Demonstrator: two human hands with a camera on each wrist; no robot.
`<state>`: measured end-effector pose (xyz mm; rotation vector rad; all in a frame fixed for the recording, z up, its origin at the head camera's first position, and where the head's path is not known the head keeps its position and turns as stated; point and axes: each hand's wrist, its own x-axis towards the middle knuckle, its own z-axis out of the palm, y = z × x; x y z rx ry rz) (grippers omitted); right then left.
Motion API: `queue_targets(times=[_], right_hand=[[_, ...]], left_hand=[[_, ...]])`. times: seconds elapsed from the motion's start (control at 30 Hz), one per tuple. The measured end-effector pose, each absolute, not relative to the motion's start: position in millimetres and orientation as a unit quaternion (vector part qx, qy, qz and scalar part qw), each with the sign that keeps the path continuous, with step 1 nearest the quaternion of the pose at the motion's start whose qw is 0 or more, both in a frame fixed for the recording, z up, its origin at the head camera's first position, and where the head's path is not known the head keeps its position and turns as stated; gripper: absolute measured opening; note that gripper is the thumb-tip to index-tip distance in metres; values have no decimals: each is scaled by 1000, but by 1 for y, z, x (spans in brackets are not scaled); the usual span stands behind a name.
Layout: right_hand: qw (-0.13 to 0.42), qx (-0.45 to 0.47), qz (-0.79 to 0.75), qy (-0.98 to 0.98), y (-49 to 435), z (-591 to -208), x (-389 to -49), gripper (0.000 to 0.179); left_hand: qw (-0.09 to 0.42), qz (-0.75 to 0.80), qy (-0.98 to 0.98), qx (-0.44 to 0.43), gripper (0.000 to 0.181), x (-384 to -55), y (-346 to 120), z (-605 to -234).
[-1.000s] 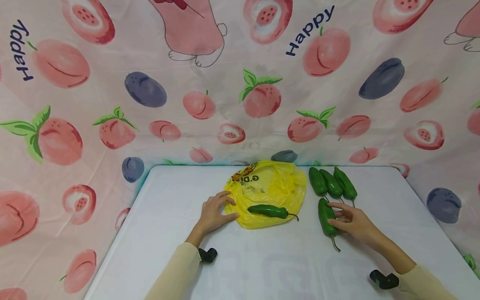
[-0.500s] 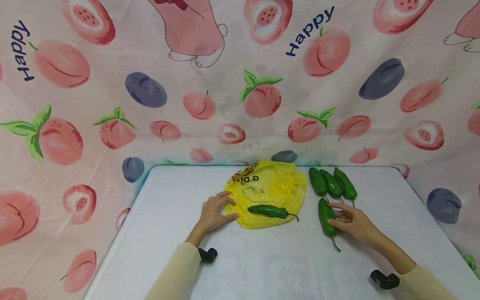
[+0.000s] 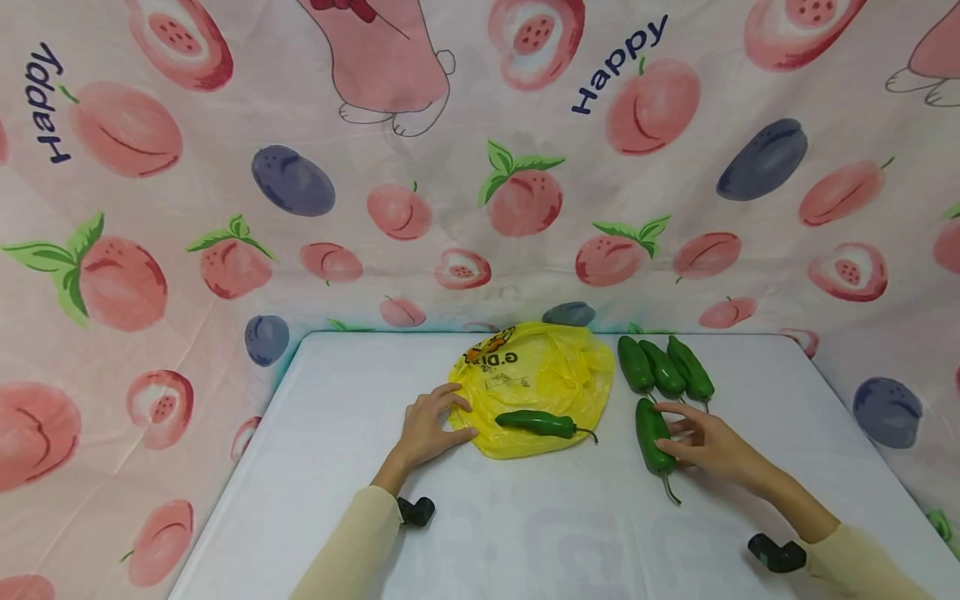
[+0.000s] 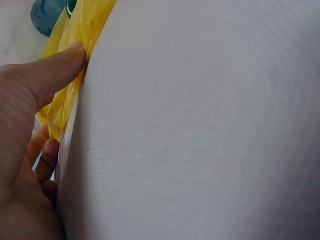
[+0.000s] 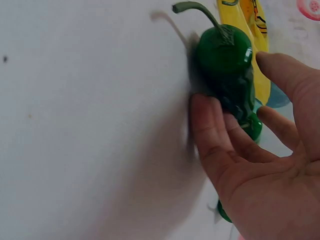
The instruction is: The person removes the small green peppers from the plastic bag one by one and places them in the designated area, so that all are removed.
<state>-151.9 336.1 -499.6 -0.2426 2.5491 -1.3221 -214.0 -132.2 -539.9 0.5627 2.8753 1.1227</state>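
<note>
A yellow plastic bag (image 3: 547,367) with dark print lies crumpled at the back middle of the white table. My left hand (image 3: 429,425) holds the bag's left edge, thumb on its near side; in the left wrist view the yellow plastic (image 4: 65,107) runs between thumb and fingers. One green chili pepper (image 3: 536,423) lies across the front of the bag. To the right, my right hand (image 3: 705,442) grips another green chili pepper (image 3: 651,429) from its right side, stem toward me. In the right wrist view this pepper (image 5: 225,52) sits between thumb and fingers, touching the table.
Three more green chili peppers (image 3: 663,367) lie side by side at the back right, just behind the gripped one. A fruit-patterned cloth (image 3: 420,250) hangs behind the white table (image 3: 525,542). Black camera mounts (image 3: 776,552) are on both wrists.
My right wrist and forearm have shifted slightly to the right and up. The left hand, the bag and the other peppers stay where they were.
</note>
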Motion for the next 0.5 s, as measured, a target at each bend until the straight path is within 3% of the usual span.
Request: queue_targets(times=[0.27,0.5], right_hand=[[132,-110,-428,887,335,-488,-151,69],[94,-122,-369,916,338,-487,-151,69]], left_hand=[[1,356,917,178,30,-214,-132,-540],[-1,356,917,181,30,-215,-132,-542]])
